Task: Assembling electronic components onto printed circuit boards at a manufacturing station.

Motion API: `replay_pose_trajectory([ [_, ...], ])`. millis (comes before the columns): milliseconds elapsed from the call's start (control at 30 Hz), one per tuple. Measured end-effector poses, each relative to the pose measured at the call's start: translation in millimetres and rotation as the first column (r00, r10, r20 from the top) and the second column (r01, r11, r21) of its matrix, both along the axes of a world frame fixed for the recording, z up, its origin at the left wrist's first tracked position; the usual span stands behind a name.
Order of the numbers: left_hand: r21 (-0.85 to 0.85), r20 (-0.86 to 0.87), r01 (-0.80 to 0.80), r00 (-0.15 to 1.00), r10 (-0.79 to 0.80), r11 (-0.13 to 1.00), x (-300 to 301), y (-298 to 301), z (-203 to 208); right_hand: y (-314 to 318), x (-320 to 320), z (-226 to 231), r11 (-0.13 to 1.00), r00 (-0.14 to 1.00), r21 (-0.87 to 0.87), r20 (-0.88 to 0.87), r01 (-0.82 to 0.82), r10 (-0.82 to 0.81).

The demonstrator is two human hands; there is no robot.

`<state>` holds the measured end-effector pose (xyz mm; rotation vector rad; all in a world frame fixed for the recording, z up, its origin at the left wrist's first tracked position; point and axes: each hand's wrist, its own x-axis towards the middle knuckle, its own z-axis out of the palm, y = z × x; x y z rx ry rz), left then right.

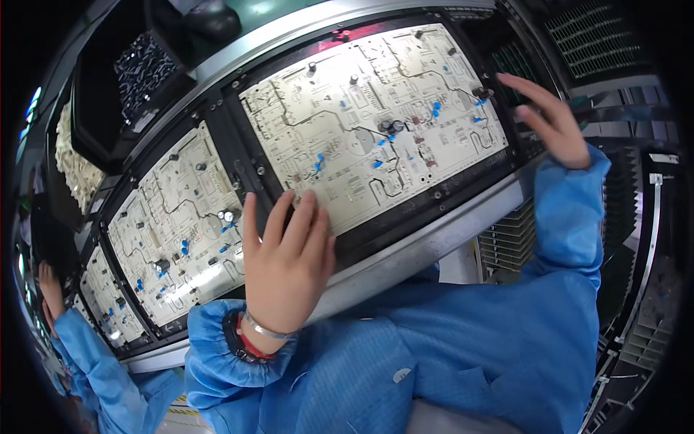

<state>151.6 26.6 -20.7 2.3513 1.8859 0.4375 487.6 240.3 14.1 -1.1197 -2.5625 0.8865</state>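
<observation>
A large pale circuit board (pixel 332 173) lies in a black frame (pixel 426 208) in front of me. It carries blue parts, black cylindrical capacitors and dark printed lines. My left hand (pixel 288 253) rests with its fingers stretched out over the board's lower left corner and the frame bar beside it, covering that corner. Off the frame's right side is my right hand (pixel 555 126), its fingers extended and the thumb apart. Nothing shows in either hand. Whether the right fingertips touch the frame's edge, I cannot tell.
A similar board (pixel 177 224) sits in the frame to the left, with another beyond it. A metal rail (pixel 405 257) runs along the near side. Black bins of small parts (pixel 144 76) stand at the far left. A co-worker's hand (pixel 52 289) is at the left edge; racks (pixel 506 242) stand right.
</observation>
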Motion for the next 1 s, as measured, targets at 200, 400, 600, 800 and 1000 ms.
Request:
replay_pose_trajectory([
  [200,0.053,0.012,0.022,1.000,-0.022,0.998,-0.9,3.5,-4.3,-10.2,-11.5,-49.9,0.979,0.999,0.201,0.039,-0.020,0.012],
  [400,0.071,0.010,0.005,1.000,-0.005,0.997,4.6,5.3,-4.3,-9.6,-19.3,-51.4,0.963,0.996,0.271,0.086,0.003,-0.027],
  [600,0.030,-0.003,0.014,1.000,-0.013,0.999,6.4,9.8,-1.9,-5.5,-17.8,-53.7,0.933,0.989,0.354,0.146,-0.061,0.009],
  [800,-0.127,0.018,0.089,0.996,-0.087,0.988,-2.5,8.6,12.6,0.5,-12.1,-39.8,0.925,0.997,0.377,-0.027,-0.054,0.069],
  [1000,-0.217,0.036,0.159,0.987,-0.155,0.963,-17.9,5.1,15.7,-60.4,-67.6,-38.1,0.852,0.872,0.225,-0.020,-0.474,0.490],
])
